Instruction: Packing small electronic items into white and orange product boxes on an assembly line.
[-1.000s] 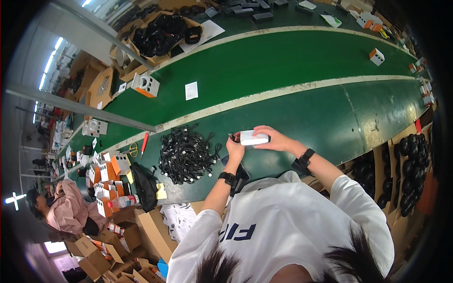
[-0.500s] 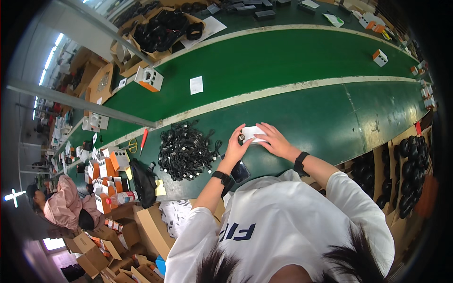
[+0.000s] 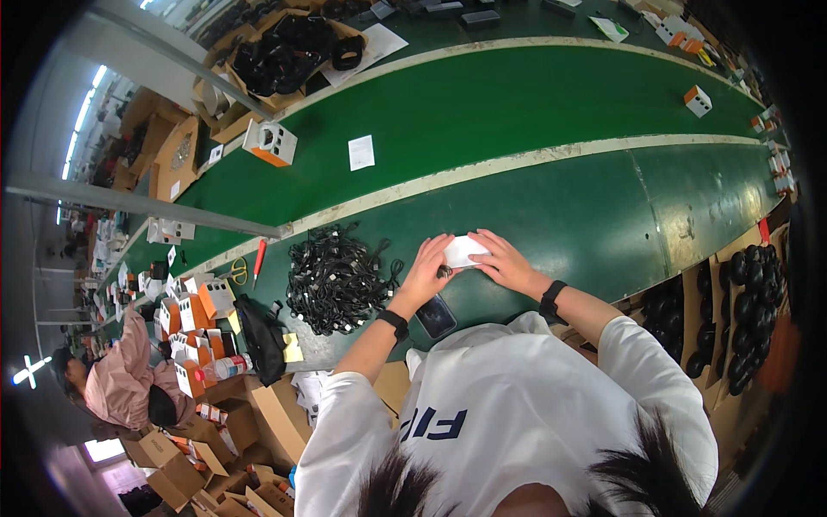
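A small white box (image 3: 465, 251) is between my two hands, just above the green worktable. My left hand (image 3: 427, 267) closes on the box's left end with the fingers along its far side. A small piece of dark coiled cable (image 3: 444, 271) shows under that hand's thumb, partly hidden. From the other side, my right hand (image 3: 508, 262) grips the box's right end, thumb near and fingers far. Left of my hands lies a heap of black cables (image 3: 334, 283) with light plugs. A dark smartphone (image 3: 437, 317) rests near my left wrist.
Beyond the worktable (image 3: 568, 211) runs a green conveyor belt (image 3: 482, 103), carrying a white sheet (image 3: 362, 152) and orange-and-white boxes (image 3: 270, 143). Left of the cables are a red screwdriver (image 3: 259, 261), scissors (image 3: 239, 270) and a black bag (image 3: 261, 338). A person in pink (image 3: 129, 379) sits far left.
The coiled cable has shifted nearer to me, from beside the white box to under my left thumb. My left fingers have moved further around the box's left end.
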### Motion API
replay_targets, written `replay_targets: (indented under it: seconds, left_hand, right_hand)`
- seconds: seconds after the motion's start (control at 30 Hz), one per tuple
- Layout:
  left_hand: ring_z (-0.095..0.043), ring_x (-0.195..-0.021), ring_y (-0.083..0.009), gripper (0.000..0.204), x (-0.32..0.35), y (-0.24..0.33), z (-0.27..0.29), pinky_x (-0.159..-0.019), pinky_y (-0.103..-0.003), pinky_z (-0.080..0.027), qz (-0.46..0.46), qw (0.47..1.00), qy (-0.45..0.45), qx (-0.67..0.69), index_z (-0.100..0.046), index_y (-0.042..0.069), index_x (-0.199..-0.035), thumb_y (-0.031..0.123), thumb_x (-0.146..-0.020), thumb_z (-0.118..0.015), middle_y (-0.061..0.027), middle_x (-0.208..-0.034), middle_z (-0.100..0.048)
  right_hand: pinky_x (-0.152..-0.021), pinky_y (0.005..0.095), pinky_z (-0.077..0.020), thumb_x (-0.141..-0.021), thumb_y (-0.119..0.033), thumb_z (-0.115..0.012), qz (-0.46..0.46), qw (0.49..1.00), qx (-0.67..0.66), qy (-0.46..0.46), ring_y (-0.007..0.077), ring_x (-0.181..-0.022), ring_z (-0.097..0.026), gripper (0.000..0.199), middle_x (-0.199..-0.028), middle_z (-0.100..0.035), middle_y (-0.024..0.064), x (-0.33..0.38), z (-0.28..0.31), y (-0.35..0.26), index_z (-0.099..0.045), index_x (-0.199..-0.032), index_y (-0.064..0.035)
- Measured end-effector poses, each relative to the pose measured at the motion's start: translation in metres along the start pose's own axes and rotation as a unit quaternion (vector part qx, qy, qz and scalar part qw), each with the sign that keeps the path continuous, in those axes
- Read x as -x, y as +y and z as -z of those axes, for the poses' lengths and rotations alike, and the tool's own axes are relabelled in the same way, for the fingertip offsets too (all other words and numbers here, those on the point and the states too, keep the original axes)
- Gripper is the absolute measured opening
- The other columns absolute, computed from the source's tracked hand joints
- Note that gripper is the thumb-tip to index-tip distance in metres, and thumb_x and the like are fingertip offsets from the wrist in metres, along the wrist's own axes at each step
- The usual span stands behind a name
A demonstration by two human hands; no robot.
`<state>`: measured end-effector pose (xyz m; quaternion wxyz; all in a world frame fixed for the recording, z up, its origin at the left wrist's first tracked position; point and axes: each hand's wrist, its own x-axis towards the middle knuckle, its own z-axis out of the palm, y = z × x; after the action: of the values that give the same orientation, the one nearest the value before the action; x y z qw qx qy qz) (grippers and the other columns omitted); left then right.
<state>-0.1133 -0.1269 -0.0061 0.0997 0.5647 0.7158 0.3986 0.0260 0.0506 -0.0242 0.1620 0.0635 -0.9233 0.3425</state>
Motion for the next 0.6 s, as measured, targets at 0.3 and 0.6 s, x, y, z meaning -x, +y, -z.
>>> replay_targets:
  seconds: [0.3, 0.6]
  left_hand:
    - [-0.052, -0.113, -0.027, 0.016, 0.014, -0.004, -0.011, -0.098, -0.049, -0.038, -0.097, 0.995, -0.017, -0.022, -0.047, 0.002, -0.069, -0.003, -0.075, -0.061, -0.0086, -0.111, -0.061]
    - [-0.039, -0.123, -0.0341, 0.022, 0.019, 0.012, -0.016, -0.102, -0.048, -0.032, -0.001, 0.999, -0.03, -0.012, -0.041, 0.002, -0.071, 0.0, -0.074, -0.062, -0.014, -0.126, -0.049]
  right_hand:
    - [-0.096, 0.0425, -0.0359, -0.077, -0.016, -0.062, 0.004, 0.999, 0.029, -0.04, 0.033, -0.123, -0.035, 0.028, -0.137, -0.036, 0.013, -0.002, 0.014, -0.004, -0.061, -0.105, -0.0112]
    - [-0.093, 0.0411, -0.0391, -0.064, -0.006, -0.072, -0.055, 0.992, -0.072, -0.089, 0.0356, -0.11, -0.042, 0.063, -0.113, -0.044, 0.0181, -0.038, 0.023, 0.013, -0.045, -0.121, -0.0069]
